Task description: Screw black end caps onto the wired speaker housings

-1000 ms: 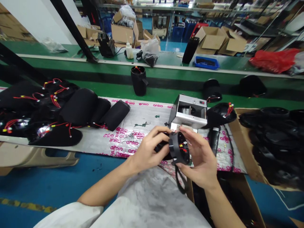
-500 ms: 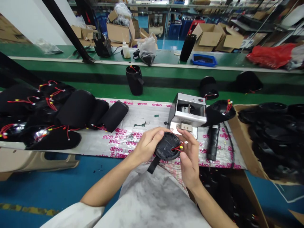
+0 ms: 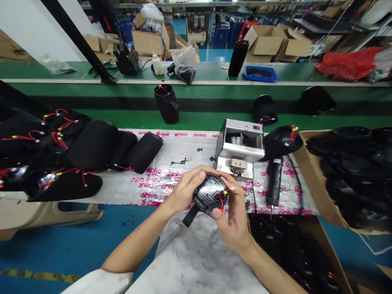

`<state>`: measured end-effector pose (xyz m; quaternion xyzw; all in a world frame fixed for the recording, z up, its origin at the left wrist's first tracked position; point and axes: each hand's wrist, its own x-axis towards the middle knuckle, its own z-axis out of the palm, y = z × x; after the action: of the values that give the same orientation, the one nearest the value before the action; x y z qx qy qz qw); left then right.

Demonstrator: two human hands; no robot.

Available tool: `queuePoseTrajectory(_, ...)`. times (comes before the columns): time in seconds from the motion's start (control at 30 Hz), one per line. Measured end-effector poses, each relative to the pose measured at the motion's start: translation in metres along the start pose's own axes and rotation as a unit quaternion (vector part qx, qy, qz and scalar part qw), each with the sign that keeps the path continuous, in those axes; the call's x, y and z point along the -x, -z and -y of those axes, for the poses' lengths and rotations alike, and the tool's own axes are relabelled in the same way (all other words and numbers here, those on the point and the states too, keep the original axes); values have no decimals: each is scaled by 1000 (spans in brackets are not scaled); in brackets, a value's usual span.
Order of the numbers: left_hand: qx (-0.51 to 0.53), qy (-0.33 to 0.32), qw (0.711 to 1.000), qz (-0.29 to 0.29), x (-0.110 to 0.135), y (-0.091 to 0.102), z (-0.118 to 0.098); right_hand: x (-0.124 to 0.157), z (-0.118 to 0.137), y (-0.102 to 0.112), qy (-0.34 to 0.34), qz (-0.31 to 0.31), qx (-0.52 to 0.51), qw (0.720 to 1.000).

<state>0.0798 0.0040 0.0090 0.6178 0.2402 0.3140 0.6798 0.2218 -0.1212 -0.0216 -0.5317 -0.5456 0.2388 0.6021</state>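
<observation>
Between my hands, close to my body, is a black round speaker housing (image 3: 208, 192) with a strap hanging from its lower left. Its open end faces up, and red and black wires with small yellow and white connectors come out at the right side. My left hand (image 3: 186, 190) grips the rim on the left, thumb on top. My right hand (image 3: 234, 220) curls round the right side, its fingers at the rim and its thumb by the wires. Just beyond stands a silver metal machine (image 3: 240, 149) with a red switch.
Black fabric-covered cylinders (image 3: 94, 143) with red wires are piled at the left. An electric screwdriver (image 3: 275, 181) lies right of the machine, beside a cardboard box (image 3: 312, 175) of black parts. Another black cylinder (image 3: 167, 106) stands upright on the green surface behind.
My right hand has moved in to the left and closed round the housing's right side. The housing has tilted, so its inside now catches the light.
</observation>
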Motion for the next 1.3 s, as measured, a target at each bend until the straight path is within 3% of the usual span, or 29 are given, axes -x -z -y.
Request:
queuePoseTrajectory(0.13,-39,12,998,-36,1,-2,-10,-2,-2,1,-22,26,-29,999)
queuePoseTrajectory(0.3,-42,54,997,42,-16,8,-10,7,-6,0,-28,9,6,1000)
queuePoseTrajectory(0.43,13,22,998,60,-14,7,4,9,-10,7,-47,10,2,999)
queuePoseTrajectory(0.6,-18,-29,999,-32,20,-9,23,0,-16,20,-105,88,-113,984)
queuePoseTrajectory(0.77,6,-102,977,-186,37,-33,39,4,-13,3,-125,-27,-184,975)
queuePoseTrajectory(0.87,20,-93,970,-222,41,-45,44,12,-9,-4,-124,-59,-150,979)
queuePoseTrajectory(1.07,-31,-70,960,-269,47,-55,38,17,-5,1,-103,-13,-37,994)
queuePoseTrajectory(1.13,15,-46,964,-262,40,-49,32,15,-7,0,-131,-28,-89,987)
queuePoseTrajectory(1.2,48,-27,974,-218,30,-38,26,14,-10,-2,-160,-65,-166,971)
queuePoseTrajectory(1.3,24,-11,988,-154,14,-23,18,16,-12,-5,-174,-93,-201,960)
